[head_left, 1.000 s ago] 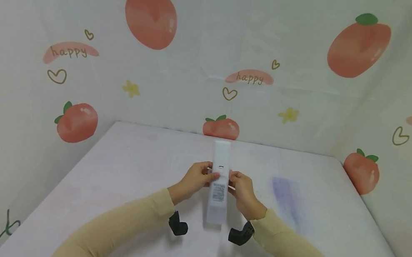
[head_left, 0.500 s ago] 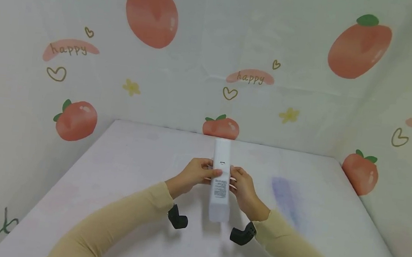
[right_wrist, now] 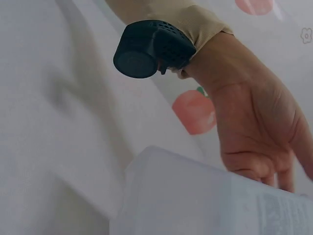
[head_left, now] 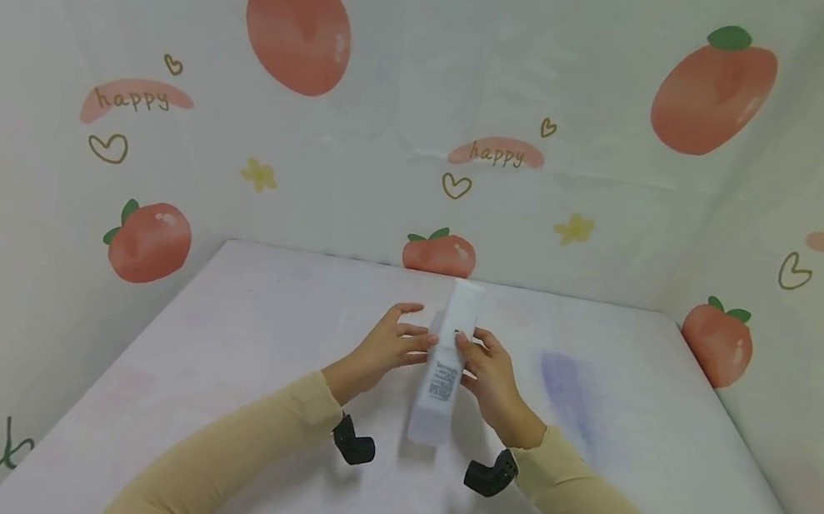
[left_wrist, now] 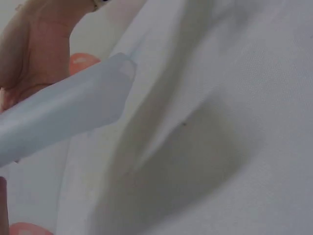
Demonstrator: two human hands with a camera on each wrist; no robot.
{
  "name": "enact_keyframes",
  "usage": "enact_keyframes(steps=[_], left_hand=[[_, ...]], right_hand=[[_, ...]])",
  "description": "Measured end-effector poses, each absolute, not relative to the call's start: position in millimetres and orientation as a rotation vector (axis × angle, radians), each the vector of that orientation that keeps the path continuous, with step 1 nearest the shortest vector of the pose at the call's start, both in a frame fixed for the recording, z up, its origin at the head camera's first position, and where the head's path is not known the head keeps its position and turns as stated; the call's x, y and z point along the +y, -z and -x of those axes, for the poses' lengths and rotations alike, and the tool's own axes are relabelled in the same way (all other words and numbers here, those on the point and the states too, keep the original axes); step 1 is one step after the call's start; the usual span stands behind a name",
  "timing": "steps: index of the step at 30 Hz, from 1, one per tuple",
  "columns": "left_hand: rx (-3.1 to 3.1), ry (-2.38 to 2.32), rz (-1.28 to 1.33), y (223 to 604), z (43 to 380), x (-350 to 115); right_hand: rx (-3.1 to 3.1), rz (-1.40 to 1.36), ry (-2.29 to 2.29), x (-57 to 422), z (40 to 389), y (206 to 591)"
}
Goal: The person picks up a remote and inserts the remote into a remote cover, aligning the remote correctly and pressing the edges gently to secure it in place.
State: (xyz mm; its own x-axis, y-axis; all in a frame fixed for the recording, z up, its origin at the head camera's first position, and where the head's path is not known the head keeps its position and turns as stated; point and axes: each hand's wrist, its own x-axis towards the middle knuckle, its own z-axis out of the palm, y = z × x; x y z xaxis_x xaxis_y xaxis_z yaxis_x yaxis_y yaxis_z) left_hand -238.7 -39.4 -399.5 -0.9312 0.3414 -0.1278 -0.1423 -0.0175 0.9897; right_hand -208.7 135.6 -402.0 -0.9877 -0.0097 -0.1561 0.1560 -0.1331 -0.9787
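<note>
A long white box-shaped object (head_left: 446,361) is held tilted above the table in the head view. It carries a small dark slot, a printed label and a paler, translucent-looking near end. My right hand (head_left: 500,388) grips its right side, with the thumb across the upper face and the fingers at the edge and partly behind. My left hand (head_left: 379,354) is at its left side, fingers extended and spread, some fingertips at the edge. In the left wrist view the object's near end (left_wrist: 93,98) shows. The right wrist view shows my right hand (right_wrist: 259,127) behind the object (right_wrist: 195,196).
A pale table (head_left: 264,300) lies under the hands, with a purple smudge (head_left: 567,391) to the right. Fruit-printed white cloth (head_left: 400,80) hangs around it. A black wrist camera (head_left: 490,475) sits below the right wrist, another wrist camera (head_left: 355,444) below the left.
The white object has tilted, its far end swinging right. My right thumb has come onto its upper face. My left thumb has slid back to the left edge, and the left fingers have spread.
</note>
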Motion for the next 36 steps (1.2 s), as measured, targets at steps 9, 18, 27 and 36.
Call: enact_keyframes(steps=[9,18,27,36], left_hand=[[1.963,-2.029,-0.063,411.4,235.0,-34.9],[1.969,-1.997,0.000,403.9,236.2,-33.3],[1.941,-2.045,0.026,404.9,237.3,-32.3],[2.012,-2.065,-0.218,410.6,235.1,-32.2]], right_hand=[[2.075,-0.089,2.152,135.9,210.1,405.5],[2.155,0.052,1.962,134.6,200.2,399.3],[2.206,0.073,1.959,136.2,204.4,396.2],[2.055,-0.027,2.118,139.7,216.8,399.7]])
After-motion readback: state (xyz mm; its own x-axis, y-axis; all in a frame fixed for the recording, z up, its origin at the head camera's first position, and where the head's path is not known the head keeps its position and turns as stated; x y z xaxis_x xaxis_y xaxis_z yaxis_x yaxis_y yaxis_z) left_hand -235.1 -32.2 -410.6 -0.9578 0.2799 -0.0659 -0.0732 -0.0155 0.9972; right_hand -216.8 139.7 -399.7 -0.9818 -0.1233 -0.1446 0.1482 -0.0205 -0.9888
